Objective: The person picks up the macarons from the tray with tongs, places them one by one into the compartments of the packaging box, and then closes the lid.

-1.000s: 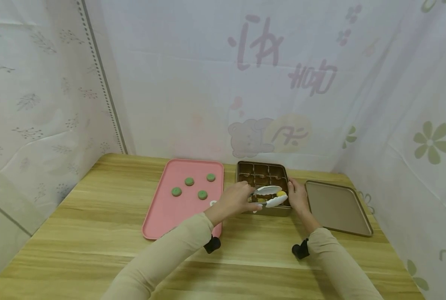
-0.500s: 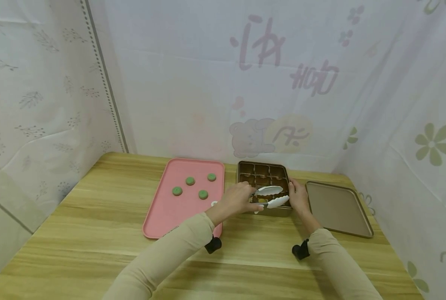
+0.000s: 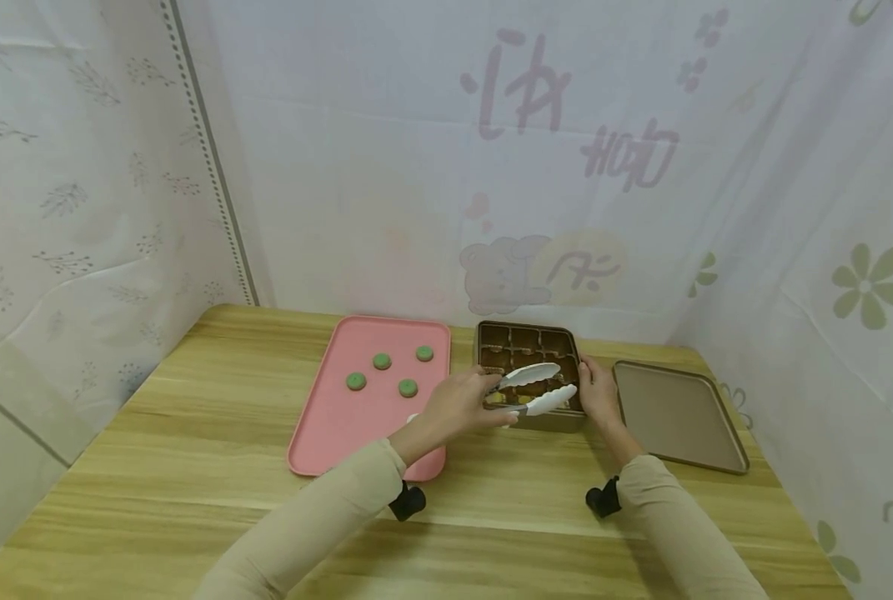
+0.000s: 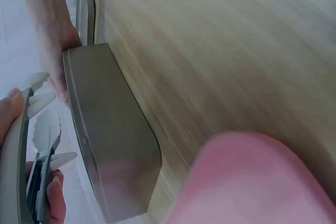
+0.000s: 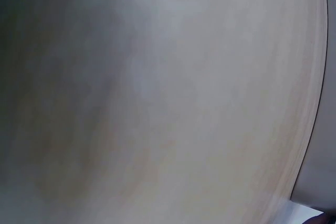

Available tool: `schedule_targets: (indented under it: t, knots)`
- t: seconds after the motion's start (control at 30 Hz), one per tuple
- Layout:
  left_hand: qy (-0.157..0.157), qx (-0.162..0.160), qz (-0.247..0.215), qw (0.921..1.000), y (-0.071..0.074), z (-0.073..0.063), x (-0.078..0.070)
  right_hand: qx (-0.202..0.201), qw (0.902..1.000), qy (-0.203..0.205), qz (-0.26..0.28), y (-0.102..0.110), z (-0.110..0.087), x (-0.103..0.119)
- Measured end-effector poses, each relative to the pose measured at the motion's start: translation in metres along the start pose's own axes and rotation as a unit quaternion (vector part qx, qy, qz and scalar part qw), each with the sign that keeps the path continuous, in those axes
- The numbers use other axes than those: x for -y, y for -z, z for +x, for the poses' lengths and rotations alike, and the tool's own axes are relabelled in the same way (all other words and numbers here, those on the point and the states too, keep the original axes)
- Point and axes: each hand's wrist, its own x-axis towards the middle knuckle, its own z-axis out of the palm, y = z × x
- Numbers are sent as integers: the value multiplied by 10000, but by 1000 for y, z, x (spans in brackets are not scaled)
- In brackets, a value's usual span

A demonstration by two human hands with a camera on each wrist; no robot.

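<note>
My left hand (image 3: 454, 407) holds tongs with white scalloped heads (image 3: 532, 375), their arms spread with nothing between them. The tongs hang over the front part of a brown baking pan (image 3: 544, 422) divided into square compartments. Small yellow pieces (image 3: 497, 398) lie in its front row, partly hidden by the tongs. At the pan's right side, my right hand (image 3: 599, 392) grips the wall near the rim. The left wrist view shows the pan's outer wall (image 4: 110, 124), with the right hand (image 4: 55, 45) at its far end and the tongs' handles (image 4: 21, 166) nearby.
Left of the pan lies a pink tray (image 3: 318, 442) carrying several green round cakes (image 3: 382, 361). A flat brown tray (image 3: 679, 412) sits to the right on the wooden table (image 3: 521, 533). A printed curtain (image 3: 386, 167) hangs behind.
One second ago a yellow piece was between the tongs' heads; they have since released it over the pan's front right. The left hand with the tongs has shifted slightly left; the right hand stays.
</note>
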Motion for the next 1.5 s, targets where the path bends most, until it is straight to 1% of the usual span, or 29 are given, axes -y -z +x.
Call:
schedule_targets:
  t: [0.13,0.23,0.33,0.53,0.63,0.7,0.77,0.87,0.93,1.07,1.17,1.27,1.33,1.5]
  knots:
    - [2,-233,-283,9993,6,-13,7,53,9999,-92,-5,0,1,-1]
    - [49,-353,-380,9986,12,-24,15,112,9999,-110,20,1,0,-1]
    - [211,-428,-392,9981,18,-37,25,125,9999,-91,61,1,0,-1]
    - [634,-642,-349,9953,29,-68,54,157,9998,-28,155,2,-1,1]
    - [741,-810,-294,9935,35,-84,70,160,9997,-11,188,2,-1,2]
    - [763,-911,-312,9924,39,-94,81,158,9997,8,191,3,-1,2]
    - [855,-977,-345,9909,43,-104,92,149,9997,6,181,3,-1,2]
    - [1085,-973,-379,9886,50,-119,107,134,9998,20,148,3,-2,1]
    - [1302,-935,-337,9865,54,-128,115,112,9998,26,144,3,-1,1]
    - [1530,-906,-180,9839,63,-145,132,89,9999,75,127,2,-1,1]
    - [1617,-909,14,9826,68,-154,142,90,9999,76,121,2,-1,1]
    - [1602,-926,211,9825,71,-160,150,128,9998,-1,133,2,-1,2]
    - [1566,-964,376,9822,73,-163,154,154,9998,-61,137,2,-1,2]
    - [1549,-993,555,9813,73,-166,162,149,9998,-63,95,2,-1,3]
